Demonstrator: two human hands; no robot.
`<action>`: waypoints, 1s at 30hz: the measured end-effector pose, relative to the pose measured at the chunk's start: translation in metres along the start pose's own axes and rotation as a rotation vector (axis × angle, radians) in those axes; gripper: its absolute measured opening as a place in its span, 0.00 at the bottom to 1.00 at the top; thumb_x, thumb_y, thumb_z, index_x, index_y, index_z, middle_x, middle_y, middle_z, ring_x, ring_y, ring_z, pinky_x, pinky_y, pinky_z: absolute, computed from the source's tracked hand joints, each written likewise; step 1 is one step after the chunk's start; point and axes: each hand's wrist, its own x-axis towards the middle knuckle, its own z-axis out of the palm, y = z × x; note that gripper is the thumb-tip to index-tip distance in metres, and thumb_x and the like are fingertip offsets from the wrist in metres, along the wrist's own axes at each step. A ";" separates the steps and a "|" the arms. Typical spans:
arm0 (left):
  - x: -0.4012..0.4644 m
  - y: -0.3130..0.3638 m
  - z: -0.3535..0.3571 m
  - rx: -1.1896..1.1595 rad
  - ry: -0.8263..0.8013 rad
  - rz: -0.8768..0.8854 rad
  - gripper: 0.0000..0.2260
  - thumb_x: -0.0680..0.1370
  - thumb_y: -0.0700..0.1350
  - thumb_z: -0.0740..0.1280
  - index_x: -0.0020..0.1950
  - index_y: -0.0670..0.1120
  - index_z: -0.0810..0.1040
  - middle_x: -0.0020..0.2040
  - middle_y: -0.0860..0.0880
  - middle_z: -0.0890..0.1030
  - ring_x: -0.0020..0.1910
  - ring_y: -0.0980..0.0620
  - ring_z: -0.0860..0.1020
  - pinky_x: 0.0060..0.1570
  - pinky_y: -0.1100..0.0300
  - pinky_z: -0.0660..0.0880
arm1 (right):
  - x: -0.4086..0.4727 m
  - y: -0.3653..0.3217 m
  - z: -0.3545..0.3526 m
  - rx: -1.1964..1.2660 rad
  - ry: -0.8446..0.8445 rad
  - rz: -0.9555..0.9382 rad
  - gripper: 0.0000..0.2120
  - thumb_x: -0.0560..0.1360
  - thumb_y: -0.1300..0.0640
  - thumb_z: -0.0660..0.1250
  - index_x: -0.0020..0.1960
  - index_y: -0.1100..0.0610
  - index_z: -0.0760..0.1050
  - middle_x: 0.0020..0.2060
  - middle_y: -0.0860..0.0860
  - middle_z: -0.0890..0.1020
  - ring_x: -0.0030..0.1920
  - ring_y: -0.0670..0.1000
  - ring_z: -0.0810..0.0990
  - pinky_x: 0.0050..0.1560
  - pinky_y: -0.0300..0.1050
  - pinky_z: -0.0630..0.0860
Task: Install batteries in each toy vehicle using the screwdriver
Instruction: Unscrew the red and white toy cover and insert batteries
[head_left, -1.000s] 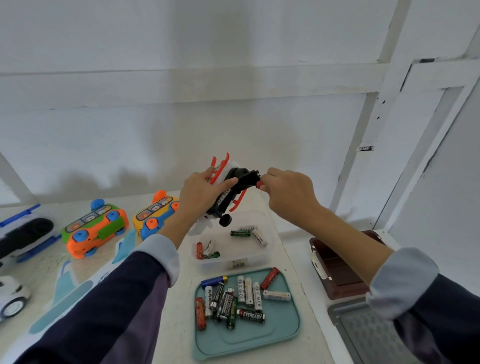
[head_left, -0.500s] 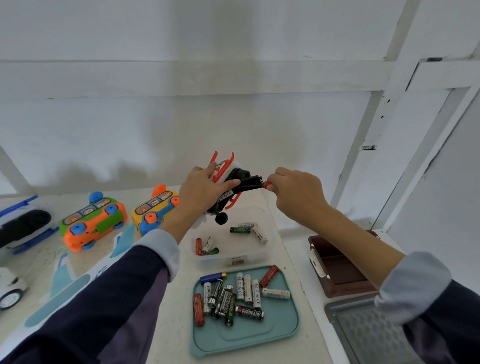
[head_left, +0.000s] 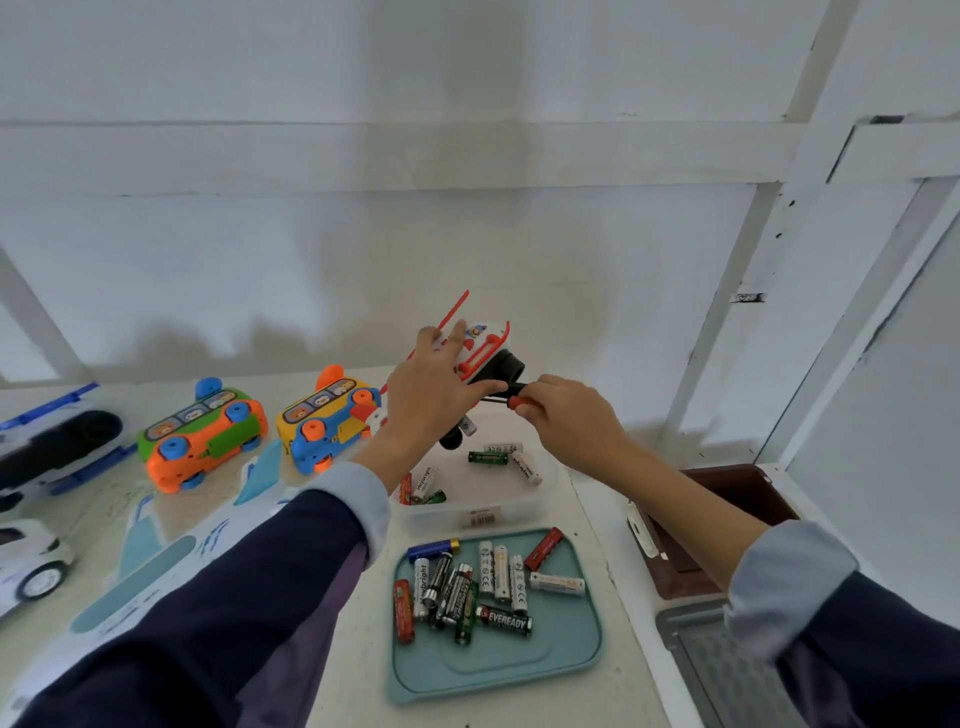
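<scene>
My left hand (head_left: 434, 387) grips a white and red toy vehicle (head_left: 485, 349) with black wheels, held in the air above a clear plastic tub (head_left: 540, 506). My right hand (head_left: 569, 415) holds a small screwdriver (head_left: 506, 400) with a red handle, its black shaft pointing left at the toy's underside. A battery (head_left: 467, 426) shows just under the toy. Several loose batteries (head_left: 498, 460) lie in the tub. More batteries (head_left: 467, 587) lie on a teal tray (head_left: 545, 670) in front of it.
An orange and green toy bus (head_left: 202, 436) and a yellow and blue one (head_left: 324, 421) lie on their sides at the left. A blue and white vehicle (head_left: 52, 447) and a white car (head_left: 31, 561) sit at far left. A brown box (head_left: 727, 499) and a grey tray (head_left: 696, 644) stand at the right.
The toy has turned in my left hand, its white and red side now facing me. My right hand with the screwdriver has drawn back a little to the right.
</scene>
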 end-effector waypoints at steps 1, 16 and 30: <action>-0.002 0.000 0.002 0.003 0.012 0.020 0.40 0.70 0.66 0.67 0.76 0.49 0.62 0.69 0.46 0.67 0.61 0.46 0.74 0.51 0.55 0.74 | -0.002 0.002 0.001 0.013 -0.004 0.003 0.13 0.81 0.53 0.56 0.57 0.56 0.76 0.49 0.51 0.77 0.47 0.54 0.76 0.40 0.43 0.68; -0.006 -0.007 0.009 -0.045 0.096 0.126 0.39 0.65 0.64 0.73 0.70 0.43 0.73 0.61 0.39 0.76 0.49 0.40 0.81 0.37 0.53 0.79 | -0.014 0.011 0.001 -0.088 0.013 -0.046 0.14 0.81 0.51 0.56 0.58 0.52 0.77 0.50 0.48 0.78 0.48 0.52 0.77 0.38 0.41 0.66; -0.027 -0.049 -0.074 -0.197 0.253 -0.008 0.46 0.63 0.73 0.60 0.75 0.48 0.65 0.65 0.44 0.72 0.56 0.46 0.76 0.48 0.56 0.75 | -0.029 -0.020 -0.007 0.245 -0.065 -0.025 0.10 0.77 0.56 0.65 0.57 0.53 0.77 0.50 0.48 0.80 0.51 0.49 0.77 0.51 0.43 0.73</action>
